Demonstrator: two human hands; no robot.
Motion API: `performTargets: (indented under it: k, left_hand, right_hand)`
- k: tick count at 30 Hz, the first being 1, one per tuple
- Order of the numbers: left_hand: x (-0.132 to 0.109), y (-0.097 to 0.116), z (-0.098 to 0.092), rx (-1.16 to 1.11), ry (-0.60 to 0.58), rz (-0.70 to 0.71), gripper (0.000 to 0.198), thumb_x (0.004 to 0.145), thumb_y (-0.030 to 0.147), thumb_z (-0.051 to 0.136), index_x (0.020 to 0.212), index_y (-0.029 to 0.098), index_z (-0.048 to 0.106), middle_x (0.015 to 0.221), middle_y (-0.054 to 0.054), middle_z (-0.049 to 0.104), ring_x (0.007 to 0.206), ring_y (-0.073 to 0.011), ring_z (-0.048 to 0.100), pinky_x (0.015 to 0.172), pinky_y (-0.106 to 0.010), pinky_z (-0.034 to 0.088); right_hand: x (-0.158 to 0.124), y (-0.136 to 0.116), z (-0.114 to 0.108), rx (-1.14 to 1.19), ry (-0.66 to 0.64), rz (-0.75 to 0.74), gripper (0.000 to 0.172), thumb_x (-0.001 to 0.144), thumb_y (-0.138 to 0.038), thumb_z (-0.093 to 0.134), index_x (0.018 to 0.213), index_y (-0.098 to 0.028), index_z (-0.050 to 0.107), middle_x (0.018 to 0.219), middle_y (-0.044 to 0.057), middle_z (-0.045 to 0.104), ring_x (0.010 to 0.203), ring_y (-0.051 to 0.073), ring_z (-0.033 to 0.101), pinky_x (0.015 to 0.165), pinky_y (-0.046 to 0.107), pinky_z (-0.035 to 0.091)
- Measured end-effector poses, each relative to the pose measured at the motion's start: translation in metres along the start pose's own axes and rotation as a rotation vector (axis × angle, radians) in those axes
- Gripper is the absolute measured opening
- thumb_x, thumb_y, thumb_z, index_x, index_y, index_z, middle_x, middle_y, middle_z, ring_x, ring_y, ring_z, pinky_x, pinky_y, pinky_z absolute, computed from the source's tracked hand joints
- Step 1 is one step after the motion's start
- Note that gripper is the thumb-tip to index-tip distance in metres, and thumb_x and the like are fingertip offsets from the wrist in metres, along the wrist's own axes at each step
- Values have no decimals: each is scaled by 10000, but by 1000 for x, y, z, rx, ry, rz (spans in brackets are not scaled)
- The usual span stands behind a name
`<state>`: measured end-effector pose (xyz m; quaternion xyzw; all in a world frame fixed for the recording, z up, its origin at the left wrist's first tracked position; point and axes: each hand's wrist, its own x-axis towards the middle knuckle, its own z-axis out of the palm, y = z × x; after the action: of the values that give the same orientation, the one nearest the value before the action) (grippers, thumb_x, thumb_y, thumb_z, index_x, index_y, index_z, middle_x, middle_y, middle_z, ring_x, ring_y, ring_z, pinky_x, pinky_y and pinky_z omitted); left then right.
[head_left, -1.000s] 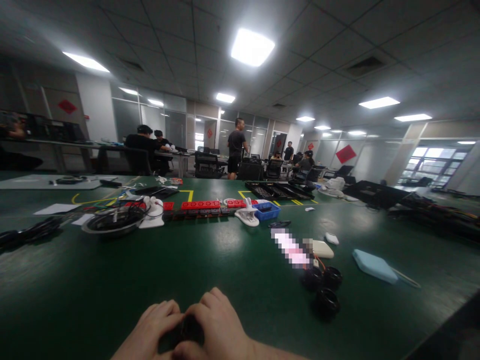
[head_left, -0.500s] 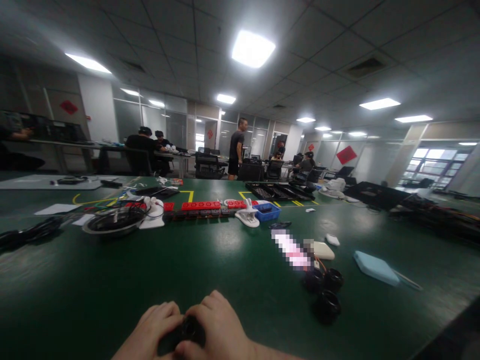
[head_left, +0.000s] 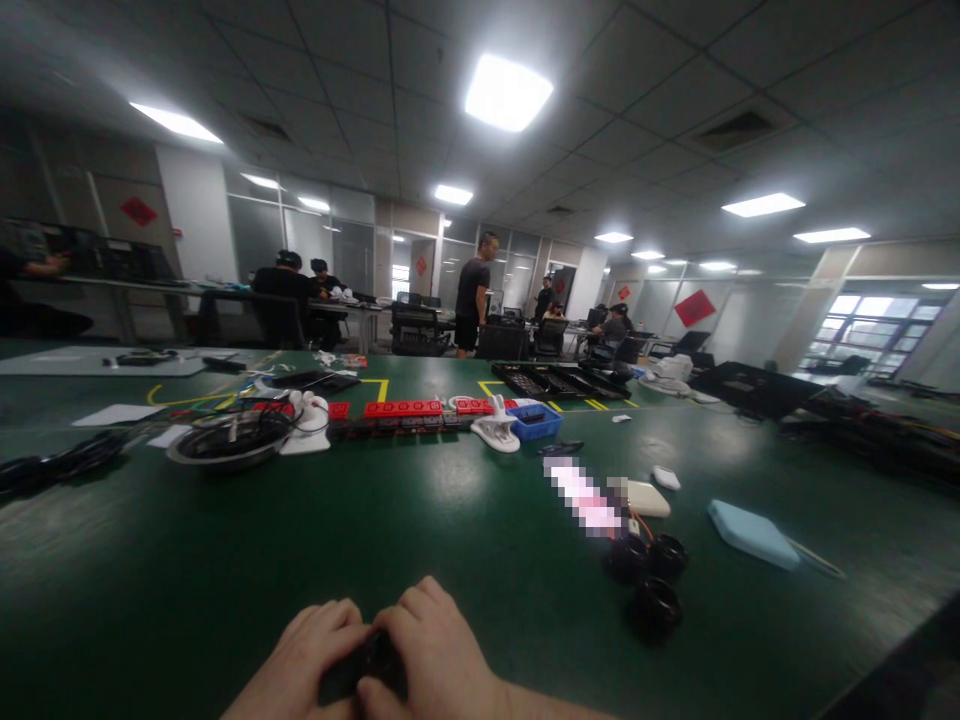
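Observation:
At the near edge of the green table my left hand (head_left: 304, 655) and my right hand (head_left: 446, 645) are closed around one small black round part (head_left: 382, 655). Most of it is hidden by my fingers and thumbs, so its exact kind cannot be made out. To the right, several black cylindrical parts (head_left: 655, 605) with a hollow top stand close together on the table. Thin orange wires (head_left: 637, 518) run near them. A cream-coloured flat case (head_left: 646, 499) lies just behind.
A light blue box-shaped block (head_left: 752, 534) with a cord lies at right. Farther back are a blue tray (head_left: 536, 423), a white clip stand (head_left: 496, 428), red power strips (head_left: 403, 409), a round metal pan (head_left: 225, 445) and black cables (head_left: 67, 465). People work beyond the table.
Both hands stay in place around the black part; my right thumb has shifted slightly over it. In the background, a person near the doorway shows more fully.

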<state>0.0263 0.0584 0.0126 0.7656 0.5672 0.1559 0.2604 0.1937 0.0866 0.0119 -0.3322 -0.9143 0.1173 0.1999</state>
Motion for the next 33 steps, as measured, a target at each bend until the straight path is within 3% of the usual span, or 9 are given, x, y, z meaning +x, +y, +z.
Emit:
performTargets:
  k: [9,19,25,33]
  left_hand:
    - [0,-3,5,-4,38,1,140,659,207,531,777,234,602,882,11,556,864,-186,476,789,-293,380]
    - [-1,-3,3,-21,36,-26,139,639,321,618,753,243,633,895,-1,567,858,-198,476,792,-302,398]
    - [-2,0,6,-72,110,-66,123,635,276,620,754,268,647,903,-5,584,905,-229,484,836,-355,396]
    - [1,-10,6,-52,135,-34,150,691,343,586,803,259,638,866,-2,592,863,-212,513,783,-329,423]
  right_hand:
    - [0,-3,5,34,80,-57,306,620,-330,665,858,-160,576,902,51,551,869,199,445,777,321,391]
    - [-4,-4,5,2,147,-166,387,694,-499,621,972,-236,567,1074,48,485,998,223,403,867,367,356]
    - [-3,-3,9,-64,162,-255,346,671,-546,624,755,-210,601,1072,38,491,983,224,411,866,364,353]
    - [-2,4,7,-59,141,-276,334,628,-542,660,732,-227,632,1097,30,474,1012,228,397,931,401,283]
